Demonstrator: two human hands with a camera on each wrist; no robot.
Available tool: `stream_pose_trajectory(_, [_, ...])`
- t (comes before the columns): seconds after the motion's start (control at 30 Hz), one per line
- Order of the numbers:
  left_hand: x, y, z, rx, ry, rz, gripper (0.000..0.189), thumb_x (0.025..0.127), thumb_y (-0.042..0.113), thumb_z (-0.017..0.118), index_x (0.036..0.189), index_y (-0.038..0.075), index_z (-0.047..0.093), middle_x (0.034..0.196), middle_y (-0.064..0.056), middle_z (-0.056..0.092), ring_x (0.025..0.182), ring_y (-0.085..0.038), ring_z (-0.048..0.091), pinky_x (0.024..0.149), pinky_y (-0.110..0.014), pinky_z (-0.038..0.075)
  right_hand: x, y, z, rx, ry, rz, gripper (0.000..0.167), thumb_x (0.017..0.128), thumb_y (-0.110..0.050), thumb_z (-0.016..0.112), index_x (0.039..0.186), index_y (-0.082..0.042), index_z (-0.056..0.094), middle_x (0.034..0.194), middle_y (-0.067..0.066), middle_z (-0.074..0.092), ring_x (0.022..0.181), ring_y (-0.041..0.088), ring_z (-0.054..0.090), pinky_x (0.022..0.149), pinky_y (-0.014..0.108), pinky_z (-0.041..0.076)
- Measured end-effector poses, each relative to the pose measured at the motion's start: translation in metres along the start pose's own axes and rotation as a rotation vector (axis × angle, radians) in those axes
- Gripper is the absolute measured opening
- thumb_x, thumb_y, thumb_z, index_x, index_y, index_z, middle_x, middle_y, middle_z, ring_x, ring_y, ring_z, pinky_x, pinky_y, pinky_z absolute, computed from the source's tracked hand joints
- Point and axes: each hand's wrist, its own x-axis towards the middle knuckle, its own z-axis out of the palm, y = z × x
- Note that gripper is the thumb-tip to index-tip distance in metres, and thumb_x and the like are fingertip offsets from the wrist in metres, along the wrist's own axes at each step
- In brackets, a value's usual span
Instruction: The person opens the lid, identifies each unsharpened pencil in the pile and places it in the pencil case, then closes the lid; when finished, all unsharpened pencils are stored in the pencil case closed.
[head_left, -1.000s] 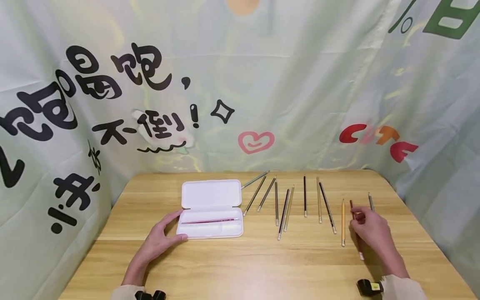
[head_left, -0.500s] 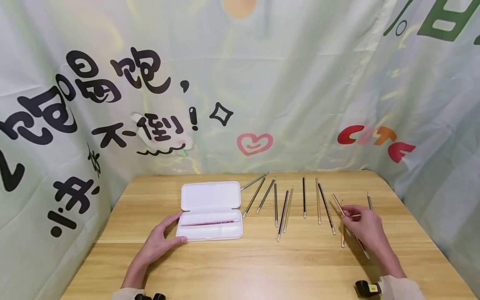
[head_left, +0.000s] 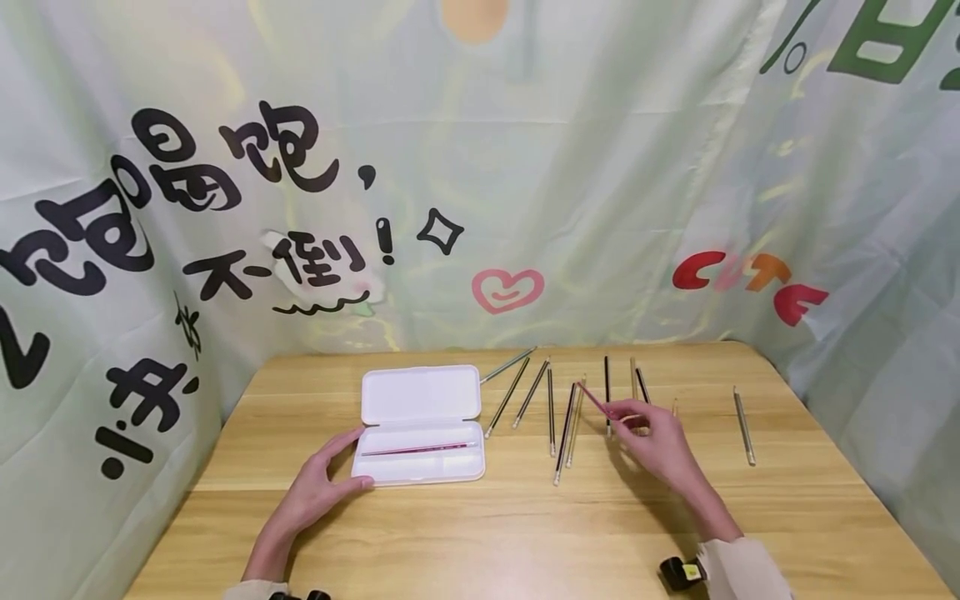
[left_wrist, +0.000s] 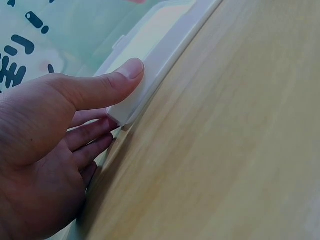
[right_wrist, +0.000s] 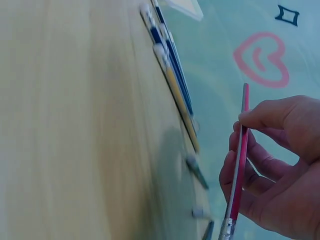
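Note:
A white pencil case (head_left: 420, 393) lies with its lid folded back on the table's left half, and a red pencil (head_left: 420, 449) rests in its tray. My left hand (head_left: 321, 485) holds the case at its left end; in the left wrist view the thumb (left_wrist: 117, 82) lies on the case's corner, the other fingers at its end. Above the pencils on the table, my right hand (head_left: 651, 437) pinches another red pencil (right_wrist: 240, 160) between thumb and fingers. That pencil is tilted, its silver ferrule low in the right wrist view.
Several dark and wood-coloured pencils (head_left: 564, 433) lie spread right of the case, some partly hidden by the right hand. A grey pencil (head_left: 744, 425) lies alone farther right. Behind the wooden table (head_left: 495, 542) hangs a printed curtain (head_left: 585, 183).
My right hand has picked the red pencil up from the table's right side and carried it left over the other pencils. The left hand stays on the case.

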Motion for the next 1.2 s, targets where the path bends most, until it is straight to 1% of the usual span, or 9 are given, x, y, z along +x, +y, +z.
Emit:
stream_pose_trajectory(0.07, [-0.001, -0.001, 0.001, 0.000, 0.001, 0.001, 0.083, 0.080, 0.027, 0.090, 0.151, 0.007, 0.051, 0.153, -0.018, 0.049, 0.144, -0.040, 0.038, 0.114, -0.063, 0.026, 0.004, -0.005, 0.009, 0.001, -0.009, -0.020, 0.025, 0.091, 0.007, 0.071, 0.115, -0.002, 0.074, 0.100, 0.015, 0.073, 0.087, 0.028, 0.069, 0.070, 0.025, 0.059])
stream_pose_trajectory(0.27, [-0.001, -0.002, 0.001, -0.006, 0.008, 0.010, 0.082, 0.080, 0.026, 0.090, 0.150, 0.007, 0.051, 0.153, -0.019, 0.049, 0.143, -0.043, 0.038, 0.114, -0.064, 0.026, 0.014, -0.024, 0.038, 0.040, -0.021, -0.057, 0.019, 0.090, 0.004, 0.074, 0.107, -0.005, 0.077, 0.095, 0.008, 0.074, 0.085, 0.025, 0.068, 0.073, 0.028, 0.059])
stream_pose_trajectory(0.43, [-0.001, -0.001, 0.000, -0.008, 0.005, 0.012, 0.082, 0.081, 0.025, 0.090, 0.150, 0.006, 0.051, 0.153, -0.019, 0.049, 0.143, -0.042, 0.038, 0.114, -0.064, 0.027, 0.021, -0.040, 0.062, 0.101, -0.033, -0.069, 0.016, 0.089, 0.003, 0.076, 0.100, -0.008, 0.079, 0.093, 0.006, 0.075, 0.083, 0.026, 0.068, 0.068, 0.026, 0.058])
stream_pose_trajectory(0.63, [-0.001, -0.001, 0.000, -0.017, 0.008, 0.013, 0.083, 0.080, 0.025, 0.090, 0.151, 0.006, 0.051, 0.153, -0.020, 0.048, 0.143, -0.045, 0.037, 0.114, -0.066, 0.026, 0.032, -0.061, 0.090, 0.174, -0.087, -0.131, 0.014, 0.089, 0.004, 0.076, 0.100, -0.004, 0.080, 0.096, 0.008, 0.076, 0.081, 0.033, 0.070, 0.063, 0.026, 0.058])
stream_pose_trajectory(0.7, [-0.001, -0.001, 0.000, -0.014, 0.006, 0.013, 0.083, 0.081, 0.026, 0.090, 0.151, 0.006, 0.051, 0.153, -0.021, 0.048, 0.143, -0.045, 0.037, 0.114, -0.067, 0.026, 0.035, -0.068, 0.099, 0.189, -0.100, -0.135, 0.014, 0.089, 0.004, 0.077, 0.099, -0.005, 0.080, 0.095, 0.007, 0.076, 0.080, 0.032, 0.070, 0.063, 0.026, 0.058])
stream_pose_trajectory(0.8, [-0.001, -0.002, 0.000, -0.009, 0.003, 0.011, 0.083, 0.081, 0.027, 0.090, 0.151, 0.007, 0.051, 0.153, -0.021, 0.048, 0.143, -0.045, 0.037, 0.114, -0.067, 0.026, 0.040, -0.078, 0.117, 0.201, -0.134, -0.144, 0.013, 0.089, 0.002, 0.076, 0.099, -0.007, 0.080, 0.095, 0.006, 0.075, 0.080, 0.025, 0.069, 0.064, 0.026, 0.058])
stream_pose_trajectory(0.97, [-0.002, -0.003, -0.001, -0.004, 0.013, 0.006, 0.082, 0.080, 0.027, 0.090, 0.150, 0.007, 0.051, 0.153, -0.020, 0.048, 0.143, -0.045, 0.037, 0.114, -0.066, 0.026, 0.050, -0.102, 0.151, 0.197, -0.188, -0.188, 0.013, 0.092, 0.001, 0.075, 0.097, -0.009, 0.080, 0.097, 0.003, 0.075, 0.083, 0.015, 0.067, 0.067, 0.024, 0.058])
stream_pose_trajectory(1.13, [-0.001, -0.003, 0.000, -0.005, 0.008, 0.007, 0.082, 0.080, 0.027, 0.090, 0.150, 0.008, 0.052, 0.153, -0.018, 0.049, 0.143, -0.042, 0.038, 0.115, -0.064, 0.026, 0.057, -0.123, 0.184, 0.144, -0.248, -0.303, 0.012, 0.092, 0.001, 0.074, 0.096, -0.008, 0.080, 0.096, 0.004, 0.076, 0.083, 0.014, 0.068, 0.070, 0.021, 0.056])
stream_pose_trajectory(1.2, [0.000, -0.002, 0.000, 0.000, 0.005, 0.008, 0.082, 0.080, 0.027, 0.090, 0.150, 0.008, 0.052, 0.153, -0.017, 0.049, 0.143, -0.041, 0.039, 0.115, -0.063, 0.026, 0.059, -0.127, 0.194, 0.119, -0.259, -0.328, 0.012, 0.091, 0.002, 0.075, 0.095, -0.008, 0.080, 0.093, 0.004, 0.075, 0.082, 0.015, 0.068, 0.070, 0.020, 0.054])
